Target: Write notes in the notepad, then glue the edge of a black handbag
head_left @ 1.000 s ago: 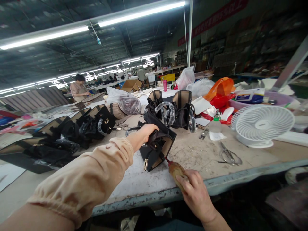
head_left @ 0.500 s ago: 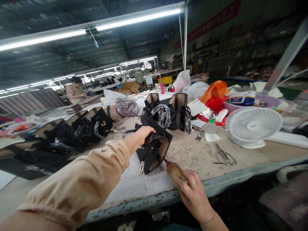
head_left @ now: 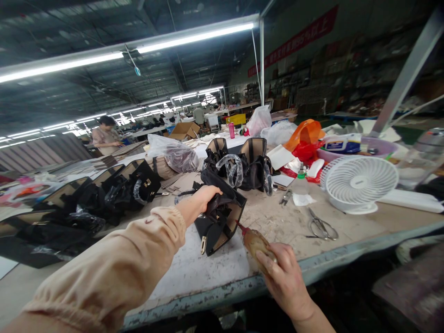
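Note:
My left hand (head_left: 205,195) is closed over the top of a black handbag (head_left: 218,221) that stands tilted on the worktable (head_left: 194,268). A tan panel shows on the bag's right side and a gold clasp hangs at its lower left. My right hand (head_left: 283,274) grips a brown squeeze bottle (head_left: 255,242) with a red nozzle. The nozzle tip sits just at the bag's tan side, near its lower edge. A beige sleeve covers my left arm.
Behind the bag stand two more handbags (head_left: 243,167) with plastic-wrapped handles. A row of black bags (head_left: 114,189) lies to the left. Scissors (head_left: 321,226), small snips (head_left: 286,197) and a white fan (head_left: 359,184) lie to the right. A person (head_left: 104,135) works at a far table.
The view has drifted so everything sits slightly further left. The bottle's nozzle has pulled back a little from the bag's side. My left hand keeps its hold on the bag.

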`<state>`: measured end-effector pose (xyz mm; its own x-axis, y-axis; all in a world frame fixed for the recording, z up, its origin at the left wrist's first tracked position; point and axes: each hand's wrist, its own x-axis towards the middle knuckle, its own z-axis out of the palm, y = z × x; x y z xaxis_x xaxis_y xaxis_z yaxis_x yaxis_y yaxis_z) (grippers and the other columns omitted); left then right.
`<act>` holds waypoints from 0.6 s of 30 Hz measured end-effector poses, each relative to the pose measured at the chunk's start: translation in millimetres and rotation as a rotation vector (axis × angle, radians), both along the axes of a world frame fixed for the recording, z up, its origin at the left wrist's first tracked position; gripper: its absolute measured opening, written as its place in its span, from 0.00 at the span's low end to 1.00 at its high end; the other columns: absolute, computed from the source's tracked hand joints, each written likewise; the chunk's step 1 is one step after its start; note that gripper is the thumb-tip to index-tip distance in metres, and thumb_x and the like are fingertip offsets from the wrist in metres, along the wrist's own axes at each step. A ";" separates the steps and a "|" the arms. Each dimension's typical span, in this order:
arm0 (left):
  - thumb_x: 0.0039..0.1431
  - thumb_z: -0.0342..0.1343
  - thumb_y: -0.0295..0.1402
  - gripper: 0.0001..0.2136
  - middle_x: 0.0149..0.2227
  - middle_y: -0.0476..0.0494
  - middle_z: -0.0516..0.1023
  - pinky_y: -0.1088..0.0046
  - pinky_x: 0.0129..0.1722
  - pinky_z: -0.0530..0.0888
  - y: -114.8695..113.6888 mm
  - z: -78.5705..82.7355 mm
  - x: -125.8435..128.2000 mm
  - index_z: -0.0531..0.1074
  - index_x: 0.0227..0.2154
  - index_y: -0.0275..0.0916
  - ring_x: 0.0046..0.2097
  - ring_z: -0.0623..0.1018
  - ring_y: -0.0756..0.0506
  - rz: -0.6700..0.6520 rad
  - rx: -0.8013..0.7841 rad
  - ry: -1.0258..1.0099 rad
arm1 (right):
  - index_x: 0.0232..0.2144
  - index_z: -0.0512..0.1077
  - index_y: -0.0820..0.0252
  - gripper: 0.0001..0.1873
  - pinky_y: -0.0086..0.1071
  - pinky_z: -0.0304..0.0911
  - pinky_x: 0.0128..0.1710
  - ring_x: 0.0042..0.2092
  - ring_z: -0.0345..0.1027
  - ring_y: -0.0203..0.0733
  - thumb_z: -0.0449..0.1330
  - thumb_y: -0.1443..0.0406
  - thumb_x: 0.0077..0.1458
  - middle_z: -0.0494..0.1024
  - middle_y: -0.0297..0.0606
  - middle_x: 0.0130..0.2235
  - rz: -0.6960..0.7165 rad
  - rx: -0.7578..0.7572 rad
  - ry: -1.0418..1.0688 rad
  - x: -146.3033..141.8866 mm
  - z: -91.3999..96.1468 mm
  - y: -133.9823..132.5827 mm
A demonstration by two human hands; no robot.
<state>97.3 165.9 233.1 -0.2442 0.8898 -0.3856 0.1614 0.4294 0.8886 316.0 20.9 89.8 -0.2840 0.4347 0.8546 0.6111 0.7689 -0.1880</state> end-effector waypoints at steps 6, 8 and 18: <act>0.47 0.56 0.24 0.07 0.12 0.49 0.68 0.75 0.14 0.63 1.5 -0.8 2.7 0.67 0.17 0.36 0.14 0.67 0.49 0.001 -0.006 0.008 | 0.48 0.69 0.60 0.21 0.49 0.65 0.43 0.48 0.59 0.52 0.55 0.80 0.53 0.64 0.47 0.48 -0.031 0.053 0.024 6.5 5.6 1.0; 0.47 0.56 0.24 0.07 0.12 0.49 0.68 0.75 0.14 0.63 2.3 -1.2 3.8 0.67 0.17 0.36 0.14 0.67 0.49 -0.001 -0.013 0.006 | 0.48 0.69 0.59 0.21 0.49 0.65 0.43 0.48 0.59 0.52 0.55 0.79 0.53 0.65 0.47 0.48 -0.036 0.047 0.028 7.7 5.3 0.7; 0.46 0.57 0.24 0.07 0.13 0.49 0.68 0.75 0.15 0.64 6.8 -3.2 6.9 0.68 0.17 0.36 0.15 0.67 0.49 0.008 -0.013 0.010 | 0.45 0.70 0.62 0.18 0.47 0.67 0.39 0.45 0.59 0.49 0.52 0.80 0.55 0.64 0.48 0.46 0.009 -0.056 -0.071 -4.8 -1.4 -4.7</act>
